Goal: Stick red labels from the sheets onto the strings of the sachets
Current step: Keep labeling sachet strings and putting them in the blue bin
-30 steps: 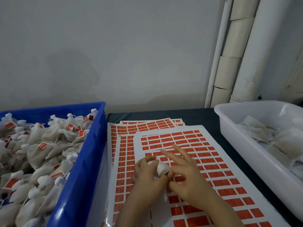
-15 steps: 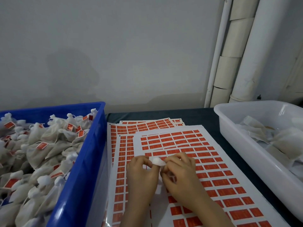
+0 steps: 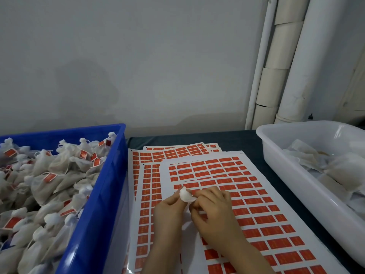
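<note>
Your right hand (image 3: 214, 214) has closed up: a second ago its fingers were fanned out straight, and now they curl in tight. Your sachet (image 3: 186, 196) sits a little higher and further left than it did then. Both hands are together over the label sheets (image 3: 254, 167), knuckles up and wrists coming in from the bottom edge.

Your left hand (image 3: 169, 212) pinches the left side of the small white sachet between thumb and fingers. Your right fingertips nip its right edge, so the sachet is held between the two hands, just above the top sheet. Its string is too small to make out, and you cannot tell whether a label is on it.

The sheets lie fanned in a loose stack on a dark table (image 3: 246, 139), each one covered in rows of red labels (image 3: 258, 209). Some rows near your hands show gaps of bare white backing.

On your left, touching the stack, stands a blue crate (image 3: 102, 194) heaped with white sachets, many carrying red labels. On your right, just beside the sheets, is a white tub (image 3: 296, 175) holding flat pale sachets with no red showing. A grey wall and white pipes (image 3: 296, 76) rise behind the table.
</note>
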A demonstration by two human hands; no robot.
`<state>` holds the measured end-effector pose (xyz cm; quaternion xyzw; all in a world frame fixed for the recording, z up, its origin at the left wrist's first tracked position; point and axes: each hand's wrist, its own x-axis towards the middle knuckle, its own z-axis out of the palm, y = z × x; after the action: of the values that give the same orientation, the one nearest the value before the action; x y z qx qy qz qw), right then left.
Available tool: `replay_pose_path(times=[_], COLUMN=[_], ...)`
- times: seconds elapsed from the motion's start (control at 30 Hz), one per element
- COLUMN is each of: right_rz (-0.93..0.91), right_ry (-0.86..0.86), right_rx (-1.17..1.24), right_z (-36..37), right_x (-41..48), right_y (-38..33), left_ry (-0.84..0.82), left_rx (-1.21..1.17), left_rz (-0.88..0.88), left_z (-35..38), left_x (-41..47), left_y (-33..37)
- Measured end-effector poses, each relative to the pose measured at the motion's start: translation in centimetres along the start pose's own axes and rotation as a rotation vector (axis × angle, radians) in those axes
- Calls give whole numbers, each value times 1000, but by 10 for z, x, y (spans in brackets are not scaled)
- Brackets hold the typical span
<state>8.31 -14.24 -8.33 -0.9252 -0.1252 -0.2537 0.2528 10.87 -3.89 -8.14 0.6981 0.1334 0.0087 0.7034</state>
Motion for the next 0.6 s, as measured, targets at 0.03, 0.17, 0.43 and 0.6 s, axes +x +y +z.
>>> replay_pose_path(times=[0.03,0.17,0.43,0.6], right_rz=[39,152,166,-20], right_ry=[-24,-81,40,226], right_rx=[72,346,506,105], right_z=[1,-2,-10,-15], right_x=[0,-4,-5,-1], right_y=[1,5,3,6], left_ry=[-19,-139,-222,-224], left_rx=[-20,-68,-38,7], left_rz=[3,37,109,142], left_z=[0,1,-1,-5], left_x=[-1,-4,-5,-3], left_y=[0,4,9,7])
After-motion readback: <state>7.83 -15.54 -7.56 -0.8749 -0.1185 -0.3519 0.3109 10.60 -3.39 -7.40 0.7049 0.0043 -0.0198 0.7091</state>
